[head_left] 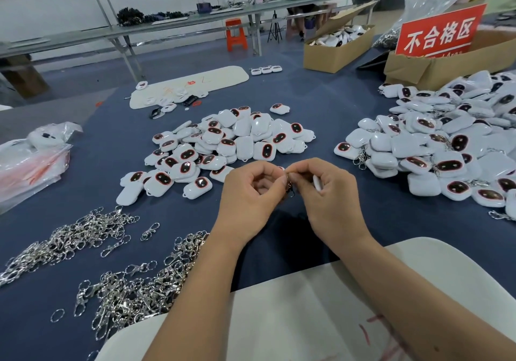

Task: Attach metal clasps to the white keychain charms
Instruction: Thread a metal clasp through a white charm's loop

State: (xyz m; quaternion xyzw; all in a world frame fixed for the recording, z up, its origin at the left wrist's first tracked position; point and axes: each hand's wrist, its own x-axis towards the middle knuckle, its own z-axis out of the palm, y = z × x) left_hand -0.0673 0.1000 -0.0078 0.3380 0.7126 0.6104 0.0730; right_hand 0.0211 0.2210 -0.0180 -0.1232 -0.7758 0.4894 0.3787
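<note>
A big blue worktop [321,104] spreads out here, with a large heap of white charms [452,143] already wearing clasps off to the right, a smaller bare pile of charms [223,145] in the centre, and tangled silver clasps [111,277] along the near left edge. Right in the middle, above the worktop, the left hand [248,196] has its fingers curled and pinches a small metal clasp [289,184], while the right hand [329,193] grips one white charm [317,183] and meets that same clasp, fingertips touching.
</note>
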